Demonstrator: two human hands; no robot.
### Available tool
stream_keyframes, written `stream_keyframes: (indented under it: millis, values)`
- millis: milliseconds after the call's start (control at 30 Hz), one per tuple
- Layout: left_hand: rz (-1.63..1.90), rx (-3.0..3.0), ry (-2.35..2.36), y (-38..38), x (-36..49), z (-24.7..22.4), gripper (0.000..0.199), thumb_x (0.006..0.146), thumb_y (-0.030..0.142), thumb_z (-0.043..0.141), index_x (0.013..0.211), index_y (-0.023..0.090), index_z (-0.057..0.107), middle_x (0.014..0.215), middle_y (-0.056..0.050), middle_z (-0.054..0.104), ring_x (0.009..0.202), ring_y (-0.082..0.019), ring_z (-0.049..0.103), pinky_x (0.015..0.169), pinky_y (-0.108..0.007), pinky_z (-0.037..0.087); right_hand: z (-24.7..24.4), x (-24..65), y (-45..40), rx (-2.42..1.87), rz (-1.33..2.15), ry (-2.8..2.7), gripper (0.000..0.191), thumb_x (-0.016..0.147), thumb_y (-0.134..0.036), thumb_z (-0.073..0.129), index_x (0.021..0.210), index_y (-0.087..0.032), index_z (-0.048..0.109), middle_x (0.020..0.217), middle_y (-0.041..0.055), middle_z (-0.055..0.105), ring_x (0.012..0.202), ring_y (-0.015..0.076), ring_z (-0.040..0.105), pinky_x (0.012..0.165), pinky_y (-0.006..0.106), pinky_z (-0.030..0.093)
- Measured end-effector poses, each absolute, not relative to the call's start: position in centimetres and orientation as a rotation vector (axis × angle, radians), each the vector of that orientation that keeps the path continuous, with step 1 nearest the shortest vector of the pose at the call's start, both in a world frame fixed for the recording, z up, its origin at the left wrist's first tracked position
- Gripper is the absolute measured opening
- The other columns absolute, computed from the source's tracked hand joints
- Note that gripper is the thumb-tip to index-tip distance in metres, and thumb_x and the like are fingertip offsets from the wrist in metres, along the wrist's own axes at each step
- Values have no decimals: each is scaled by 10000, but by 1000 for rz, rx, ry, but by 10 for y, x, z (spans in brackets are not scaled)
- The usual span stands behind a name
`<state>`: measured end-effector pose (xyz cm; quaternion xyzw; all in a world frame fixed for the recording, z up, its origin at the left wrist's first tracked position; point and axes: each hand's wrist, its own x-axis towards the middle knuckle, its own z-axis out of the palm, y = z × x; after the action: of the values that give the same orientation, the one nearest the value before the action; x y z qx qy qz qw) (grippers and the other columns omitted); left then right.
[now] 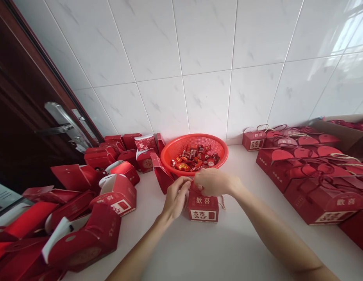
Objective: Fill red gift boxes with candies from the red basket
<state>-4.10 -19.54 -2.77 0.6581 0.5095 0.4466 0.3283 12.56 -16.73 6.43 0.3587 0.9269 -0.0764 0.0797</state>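
A small red gift box (203, 208) with gold characters and a cream label stands on the white table, in front of a red plastic basket (224, 156) holding wrapped candies (195, 157). At the box's upper left, my left hand (176, 197) pinches its top edge between thumb and fingers. My right hand (213, 182) is curled over the top of the same box, fingers closed on its upper part. A twisted cord (222, 203) sticks out at the box's right side. The exact part under the fingertips is hidden.
Several open red boxes (90, 234) crowd the left side, and one open box (160, 173) leans by the basket. Rows of closed boxes with cord handles (316, 195) stand at the right, before a cardboard carton (339, 132). A tiled wall rises behind; a dark door is at left.
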Motion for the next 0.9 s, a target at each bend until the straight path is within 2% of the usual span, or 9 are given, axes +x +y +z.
stream_keyframes:
  millis: [133,300,433,533,667,900]
  values:
    - [1110,1701,1329,-193,-45,-28,352,912,493,476,923,185,645,873,-30,687,811,-195,634,717,-264,494,64,125,-165,1055,-240,2789,219,702,-67,589,868,-161,695,756,58,679,644,176,583,508,274,268]
    - [1040,1694,1375,-189,-52,-29,419,918,556,451,836,186,631,671,0,635,589,-162,579,560,-252,443,64,130,-161,1047,-251,2798,23,722,-184,681,740,-173,674,645,19,615,607,157,535,539,276,280]
    - [984,1602,1378,-187,-55,-28,447,895,585,452,847,177,630,531,20,579,472,-142,504,484,-246,391,64,135,-158,1064,-295,2796,100,715,-229,717,675,-173,645,649,13,604,598,148,510,541,276,279]
    - [963,1470,1282,-186,-53,-25,426,823,567,532,911,164,636,517,21,574,480,-146,511,437,-229,357,66,138,-157,1086,-309,2788,85,704,-221,720,691,-174,651,680,13,617,613,149,511,541,275,276]
    - [994,1410,1239,-186,-50,-21,363,730,484,634,895,160,637,550,36,570,496,-125,520,424,-207,344,70,139,-159,1107,-303,2757,73,693,-177,713,763,-172,697,735,27,649,673,167,549,575,276,289]
    - [1064,1396,1195,-187,-50,-20,344,730,469,656,872,156,645,594,38,561,540,-121,553,430,-199,356,71,144,-158,1122,-343,2758,127,684,-186,717,811,-170,720,692,25,639,667,171,547,579,274,287]
